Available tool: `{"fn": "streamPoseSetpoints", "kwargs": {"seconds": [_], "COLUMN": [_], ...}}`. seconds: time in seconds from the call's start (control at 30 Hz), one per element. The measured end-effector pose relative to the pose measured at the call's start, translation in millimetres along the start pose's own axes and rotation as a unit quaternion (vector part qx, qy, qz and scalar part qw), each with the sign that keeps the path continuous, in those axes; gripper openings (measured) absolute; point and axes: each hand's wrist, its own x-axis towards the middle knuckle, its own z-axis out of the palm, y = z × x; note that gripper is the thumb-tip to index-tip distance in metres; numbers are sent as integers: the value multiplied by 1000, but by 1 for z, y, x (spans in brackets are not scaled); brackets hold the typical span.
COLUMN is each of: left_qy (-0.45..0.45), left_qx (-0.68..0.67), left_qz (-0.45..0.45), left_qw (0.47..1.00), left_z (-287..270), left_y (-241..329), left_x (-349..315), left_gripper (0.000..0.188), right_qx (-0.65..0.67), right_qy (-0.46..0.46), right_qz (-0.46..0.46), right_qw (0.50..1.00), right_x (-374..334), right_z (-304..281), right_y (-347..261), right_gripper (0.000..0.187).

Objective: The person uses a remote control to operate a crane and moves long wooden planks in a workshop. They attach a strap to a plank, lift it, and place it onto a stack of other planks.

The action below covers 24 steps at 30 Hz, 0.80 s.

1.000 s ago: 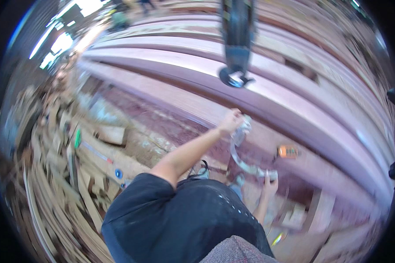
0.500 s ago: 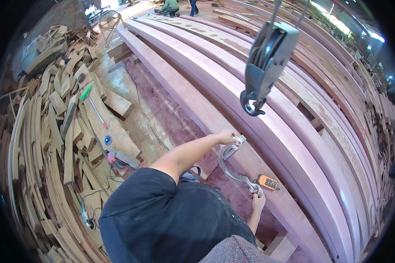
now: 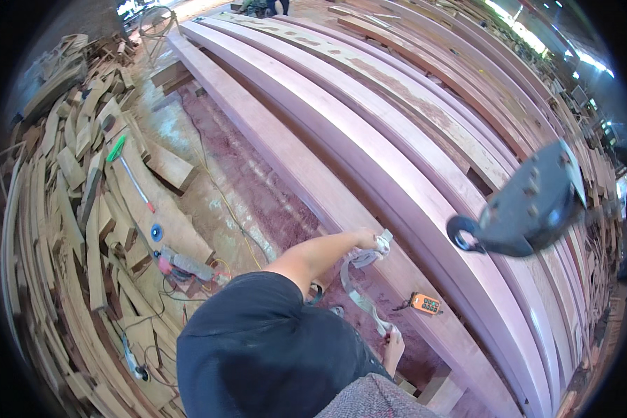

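Note:
My left hand (image 3: 366, 240) is closed around one bunched end of a pale grey webbing strap (image 3: 361, 300), over the nearest long wooden beam (image 3: 296, 182). From there the strap hangs in a loose curve beside the beam's near edge. Its other end is pinched in the fingers of my right hand (image 3: 395, 343), lower down and close to my body. On the beam, between and to the right of my hands, lies an orange remote control (image 3: 425, 303) with black buttons. A dark hoist block (image 3: 533, 202) with a hook (image 3: 465, 233) hangs tilted on the right, blurred.
Several long curved beams (image 3: 369, 164) lie side by side beyond the nearest one. At left are heaped wood offcuts (image 3: 70, 171), a green-headed long-handled tool (image 3: 131, 171), a power tool (image 3: 181, 267) and cables. Another person (image 3: 279, 7) stands at the far end.
The hoist block has swung right and tilted over. My right hand has drawn its strap end down toward me, away from the remote. The view has shifted slightly.

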Motion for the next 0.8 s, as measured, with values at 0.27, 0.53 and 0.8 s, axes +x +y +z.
{"fn": "streamPoseSetpoints", "kwargs": {"seconds": [0.27,0.53,0.8], "left_qy": [-30,-3,6], "left_qx": [-66,-154,-180], "left_qz": [14,30,-45], "left_qw": [997,988,983], "left_z": [13,69,73], "left_y": [-36,-61,-22], "left_x": [100,110,115], "left_gripper": [63,68,60], "right_qx": [218,302,328], "right_qy": [241,480,508], "right_qz": [180,198,185], "right_qw": [928,800,775], "right_x": [-138,-338,-388], "right_z": [29,71,77], "right_y": [27,-1,7], "right_gripper": [40,37,34]}}
